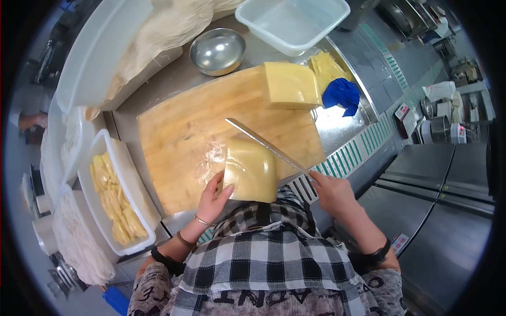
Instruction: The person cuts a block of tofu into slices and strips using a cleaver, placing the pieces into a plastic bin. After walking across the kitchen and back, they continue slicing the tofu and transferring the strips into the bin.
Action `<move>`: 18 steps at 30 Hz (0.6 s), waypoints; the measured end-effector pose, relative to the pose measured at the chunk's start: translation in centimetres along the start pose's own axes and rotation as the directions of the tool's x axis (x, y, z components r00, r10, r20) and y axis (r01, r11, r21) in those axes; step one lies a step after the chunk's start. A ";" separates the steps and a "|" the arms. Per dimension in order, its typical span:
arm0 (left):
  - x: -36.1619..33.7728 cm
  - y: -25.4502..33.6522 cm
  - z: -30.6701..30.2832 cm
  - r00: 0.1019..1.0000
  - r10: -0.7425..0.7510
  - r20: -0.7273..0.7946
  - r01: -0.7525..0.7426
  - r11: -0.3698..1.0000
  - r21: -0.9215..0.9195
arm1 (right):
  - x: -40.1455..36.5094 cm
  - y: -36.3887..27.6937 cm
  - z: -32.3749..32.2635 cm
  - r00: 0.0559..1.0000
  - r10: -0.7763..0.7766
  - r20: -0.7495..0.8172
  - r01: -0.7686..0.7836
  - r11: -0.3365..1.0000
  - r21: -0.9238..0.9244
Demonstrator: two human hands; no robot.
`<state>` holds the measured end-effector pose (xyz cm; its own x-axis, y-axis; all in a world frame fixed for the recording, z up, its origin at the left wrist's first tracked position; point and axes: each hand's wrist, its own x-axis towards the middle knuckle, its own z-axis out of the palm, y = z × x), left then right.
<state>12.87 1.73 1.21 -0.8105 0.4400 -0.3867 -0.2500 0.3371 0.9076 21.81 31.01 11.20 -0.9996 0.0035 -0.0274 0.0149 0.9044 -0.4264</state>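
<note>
A large, glossy yellow block of butter (247, 174) lies at the near edge of the wooden cutting board (184, 126). My left hand (215, 197) is closed against the block's left side, thumb on the near part and fingers along the edge. In my right hand (334, 192) is the handle of a long knife (269, 147). Its straight blade slants up and left across the block's far right corner in this view. A second block of butter (291, 84) rests at the board's far right corner.
On the left, a white tub (151, 213) contains yellow butter pieces (113, 200). A steel bowl (217, 51) and a translucent plastic tub (292, 50) stand behind the board. Yellow wrapping (328, 67) and a blue bag (341, 97) lie at the right. White bins (79, 68) line the far left.
</note>
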 end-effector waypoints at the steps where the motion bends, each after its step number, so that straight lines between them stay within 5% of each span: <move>1: -0.1 0.3 -0.1 0.998 0.004 -0.059 0.001 0.996 0.092 | 0.4 -0.2 -1.1 0.999 -0.025 0.032 0.024 0.999 0.034; 2: -0.1 0.7 -0.6 0.997 -0.002 -0.075 0.009 0.996 0.086 | 0.7 -0.3 -1.7 0.998 -0.041 0.042 0.040 0.999 0.037; 6: 1.1 3.6 -3.5 0.850 0.358 -0.387 -0.413 0.908 -0.067 | 1.6 -1.1 -3.2 0.949 -0.241 0.206 0.231 0.970 0.072; 7: 1.3 5.0 -3.7 0.843 0.353 -0.407 -0.411 0.909 -0.064 | 1.7 -1.4 -3.3 0.924 -0.276 0.264 0.269 0.961 0.063; 10: 1.8 7.4 -3.7 0.816 0.392 -0.425 -0.486 0.863 -0.137 | 2.1 -2.1 -3.4 0.903 -0.276 0.329 0.281 0.959 0.032; 12: 2.3 7.0 -3.6 0.857 0.479 -0.191 -0.515 0.807 -0.287 | 2.2 -1.9 -3.1 0.900 -0.308 0.308 0.314 0.949 0.032; 18: 1.9 7.3 -2.9 0.903 0.391 -0.177 -0.429 0.841 -0.330 | 2.7 -1.6 -3.2 0.895 -0.310 0.320 0.319 0.947 0.026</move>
<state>7.97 2.58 7.62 -0.9234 0.3821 0.0349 -0.0372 -0.1796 0.9830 19.06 30.89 14.68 -0.8920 -0.4140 -0.1812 -0.3046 0.8469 -0.4359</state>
